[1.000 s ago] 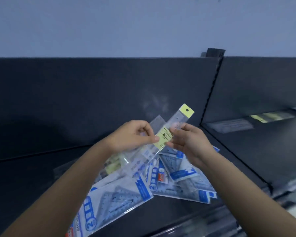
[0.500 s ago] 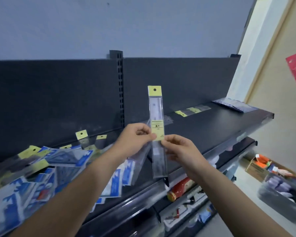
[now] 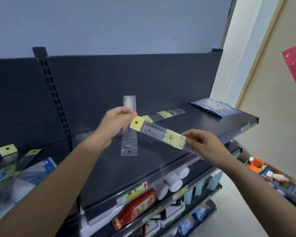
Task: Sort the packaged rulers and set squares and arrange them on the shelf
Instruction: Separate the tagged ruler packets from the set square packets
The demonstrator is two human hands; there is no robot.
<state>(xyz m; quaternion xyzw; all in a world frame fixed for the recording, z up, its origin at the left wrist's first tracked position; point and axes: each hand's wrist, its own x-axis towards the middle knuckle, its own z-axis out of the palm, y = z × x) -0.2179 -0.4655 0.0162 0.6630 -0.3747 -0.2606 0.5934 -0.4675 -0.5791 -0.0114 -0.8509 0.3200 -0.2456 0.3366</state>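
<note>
My right hand [image 3: 205, 144] pinches a packaged ruler [image 3: 159, 134] with a yellow header and yellow label, held slanting above the black shelf [image 3: 143, 168]. A second clear ruler sleeve [image 3: 129, 144] hangs upright from my left hand [image 3: 117, 124], which grips it near the middle. Two more yellow-tagged rulers [image 3: 162, 114] lie at the back of the shelf. A stack of blue set-square packs [image 3: 215, 108] rests at the shelf's far right. Mixed rulers and blue set-square packs [image 3: 22, 166] are piled on the left shelf section.
A slotted black upright [image 3: 55, 98] divides the two shelf sections. Below are lower shelves with a red bottle [image 3: 137, 207], white tubs [image 3: 174, 180] and price labels. A box of mixed goods [image 3: 270, 175] stands on the right by a beige wall.
The view has swung right. The yellow-tagged ruler has turned from upright to slanting and is now in my right hand alone, while my left hand holds the second sleeve apart from it.
</note>
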